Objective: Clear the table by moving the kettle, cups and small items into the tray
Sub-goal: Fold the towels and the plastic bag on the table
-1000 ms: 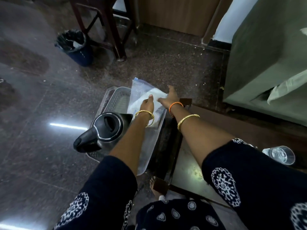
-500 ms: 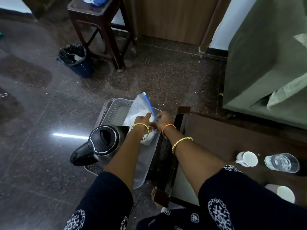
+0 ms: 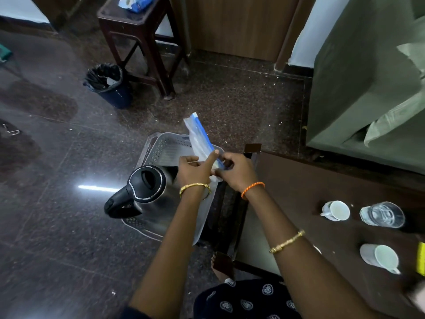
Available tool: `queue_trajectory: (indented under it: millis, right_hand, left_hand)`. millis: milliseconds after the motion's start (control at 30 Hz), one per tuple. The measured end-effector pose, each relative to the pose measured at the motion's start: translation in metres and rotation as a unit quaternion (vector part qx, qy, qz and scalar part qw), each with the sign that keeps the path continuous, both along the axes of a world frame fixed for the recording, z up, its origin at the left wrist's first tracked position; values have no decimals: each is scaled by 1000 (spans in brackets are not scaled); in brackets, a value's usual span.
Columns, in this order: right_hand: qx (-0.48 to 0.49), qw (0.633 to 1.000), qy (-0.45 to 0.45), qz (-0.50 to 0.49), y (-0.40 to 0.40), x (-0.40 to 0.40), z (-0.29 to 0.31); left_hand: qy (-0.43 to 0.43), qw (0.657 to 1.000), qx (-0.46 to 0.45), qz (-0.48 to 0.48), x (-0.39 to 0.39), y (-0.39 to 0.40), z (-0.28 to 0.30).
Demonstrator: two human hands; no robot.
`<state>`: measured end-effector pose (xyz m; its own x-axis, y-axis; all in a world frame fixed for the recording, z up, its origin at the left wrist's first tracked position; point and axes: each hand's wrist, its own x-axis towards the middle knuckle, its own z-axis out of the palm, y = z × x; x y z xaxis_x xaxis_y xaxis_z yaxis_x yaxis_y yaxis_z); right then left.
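Observation:
A grey perforated tray (image 3: 161,148) lies on the floor beside the dark wooden table (image 3: 310,187). A steel kettle (image 3: 147,194) with a black lid and handle stands in the tray. Over the tray, my left hand (image 3: 195,170) and my right hand (image 3: 236,171) both pinch a clear zip bag (image 3: 199,137) with a blue seal strip; the bag stands up at its far end and hangs down under my wrists. On the table sit a small white cup (image 3: 337,210), a clear glass (image 3: 381,215) and a second white cup (image 3: 381,257).
A dark bin (image 3: 108,85) with a black liner and a wooden stool (image 3: 140,40) stand on the floor beyond the tray. A green sofa (image 3: 368,88) is at the right. A yellow item (image 3: 421,259) shows at the table's right edge. My foot (image 3: 218,265) is under the table.
Both hands pulled back from pressing the bag flat in the tray and lifted its sealed edge, now pinching it. The view shifted so the cups and glass on the table show.

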<state>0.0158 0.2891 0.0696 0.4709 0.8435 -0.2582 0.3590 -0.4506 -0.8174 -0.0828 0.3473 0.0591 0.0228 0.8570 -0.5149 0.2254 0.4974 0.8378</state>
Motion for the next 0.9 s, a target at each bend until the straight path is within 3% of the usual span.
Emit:
queue_trajectory:
  millis: [200, 367, 600, 767, 900]
  right_hand:
    - [15, 996, -91, 7, -88, 4, 25]
    - [-66, 997, 43, 1, -153, 30, 14]
    - [-80, 986, 131, -57, -232, 73, 2]
    - [-78, 969, 210, -100, -278, 98, -1]
    - [-60, 960, 207, -177, -307, 119, -6]
  left_hand:
    - [-4, 999, 41, -34, 10, -75, 22]
    - [24, 996, -34, -75, 27, -135, 13]
    - [-65, 963, -201, -166, 68, -211, 6]
    - [-73, 953, -240, -171, 85, -247, -1]
    - [-37, 968, -215, -122, 98, -265, -11]
